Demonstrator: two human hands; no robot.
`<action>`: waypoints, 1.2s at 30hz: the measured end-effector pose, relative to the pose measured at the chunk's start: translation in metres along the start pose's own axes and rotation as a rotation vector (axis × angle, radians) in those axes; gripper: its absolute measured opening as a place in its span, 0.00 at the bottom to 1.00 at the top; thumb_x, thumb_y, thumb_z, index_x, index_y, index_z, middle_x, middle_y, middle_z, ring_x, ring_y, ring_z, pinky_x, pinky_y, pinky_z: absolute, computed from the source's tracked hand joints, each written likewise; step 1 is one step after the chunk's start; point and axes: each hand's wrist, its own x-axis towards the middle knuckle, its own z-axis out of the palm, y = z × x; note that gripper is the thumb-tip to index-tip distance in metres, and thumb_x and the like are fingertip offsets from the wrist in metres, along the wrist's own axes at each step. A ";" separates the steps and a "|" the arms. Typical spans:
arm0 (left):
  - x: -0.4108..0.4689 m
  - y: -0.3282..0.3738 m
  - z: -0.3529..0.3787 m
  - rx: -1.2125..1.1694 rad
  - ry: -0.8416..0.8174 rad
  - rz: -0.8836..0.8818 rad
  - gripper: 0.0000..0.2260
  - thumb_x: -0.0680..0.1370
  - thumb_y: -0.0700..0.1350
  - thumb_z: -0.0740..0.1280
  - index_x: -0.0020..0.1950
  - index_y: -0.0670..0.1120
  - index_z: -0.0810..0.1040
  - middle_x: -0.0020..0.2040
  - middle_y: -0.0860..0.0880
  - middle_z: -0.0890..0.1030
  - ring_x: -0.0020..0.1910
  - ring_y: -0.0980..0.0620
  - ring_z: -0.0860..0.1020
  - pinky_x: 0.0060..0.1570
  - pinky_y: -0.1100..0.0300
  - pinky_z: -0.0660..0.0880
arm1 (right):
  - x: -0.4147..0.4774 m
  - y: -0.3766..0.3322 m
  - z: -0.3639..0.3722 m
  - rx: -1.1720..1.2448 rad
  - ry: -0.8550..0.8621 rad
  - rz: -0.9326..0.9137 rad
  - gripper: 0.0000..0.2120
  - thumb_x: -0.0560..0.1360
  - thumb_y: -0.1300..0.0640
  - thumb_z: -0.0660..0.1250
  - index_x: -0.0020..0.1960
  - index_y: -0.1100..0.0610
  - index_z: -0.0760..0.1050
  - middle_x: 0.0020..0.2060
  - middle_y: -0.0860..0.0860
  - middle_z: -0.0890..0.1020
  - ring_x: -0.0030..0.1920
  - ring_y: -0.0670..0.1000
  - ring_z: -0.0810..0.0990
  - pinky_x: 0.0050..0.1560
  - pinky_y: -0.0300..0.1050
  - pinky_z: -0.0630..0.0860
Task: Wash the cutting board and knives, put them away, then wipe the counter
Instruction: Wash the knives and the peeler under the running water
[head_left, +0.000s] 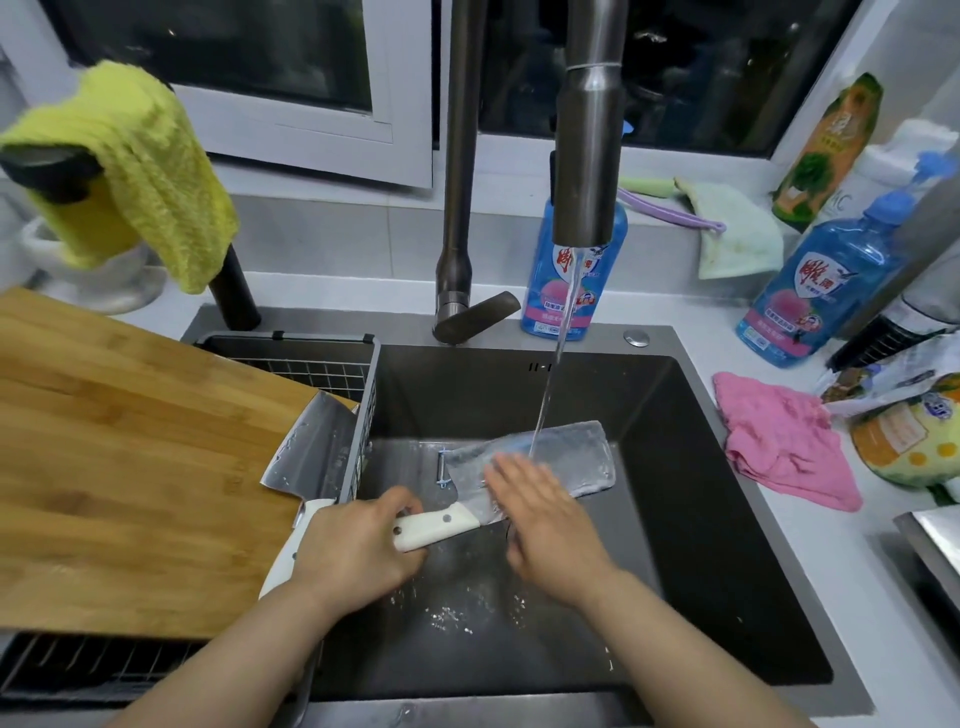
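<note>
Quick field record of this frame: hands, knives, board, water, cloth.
left hand: grips the white handle of a cleaver in the sink
right hand: fingers flat on that cleaver's blade
water: running from the faucet onto the blade
second cleaver: lying on the cutting board, at its sink-side edge
cutting board: left of the sink
pink cloth: on the counter right of the sink

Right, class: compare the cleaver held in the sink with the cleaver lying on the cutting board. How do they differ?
The held cleaver is over the sink, its handle in the grip of the left hand, the right hand on its blade; the other cleaver lies on the cutting board. The held cleaver is under the running water; the other cleaver is away from it. Both have broad steel blades and white riveted handles.
</note>
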 end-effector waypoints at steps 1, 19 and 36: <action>-0.001 -0.003 0.000 -0.014 0.013 -0.001 0.14 0.70 0.53 0.67 0.53 0.52 0.75 0.45 0.49 0.83 0.46 0.48 0.80 0.32 0.61 0.61 | -0.003 0.008 -0.006 0.028 0.002 0.076 0.44 0.55 0.53 0.76 0.69 0.59 0.66 0.70 0.53 0.67 0.69 0.50 0.70 0.68 0.42 0.60; -0.003 -0.003 -0.006 0.080 -0.084 -0.072 0.14 0.72 0.54 0.63 0.57 0.55 0.71 0.53 0.52 0.81 0.54 0.51 0.77 0.47 0.61 0.69 | -0.010 0.016 0.001 0.129 0.046 0.259 0.35 0.74 0.62 0.60 0.76 0.59 0.46 0.76 0.55 0.48 0.76 0.56 0.45 0.71 0.44 0.37; -0.030 -0.022 -0.077 -0.142 -0.003 -0.342 0.11 0.70 0.58 0.69 0.48 0.59 0.71 0.48 0.53 0.78 0.46 0.52 0.75 0.33 0.62 0.64 | 0.001 -0.007 -0.014 0.470 -0.100 0.329 0.26 0.77 0.63 0.56 0.74 0.57 0.57 0.76 0.53 0.52 0.75 0.50 0.54 0.70 0.34 0.51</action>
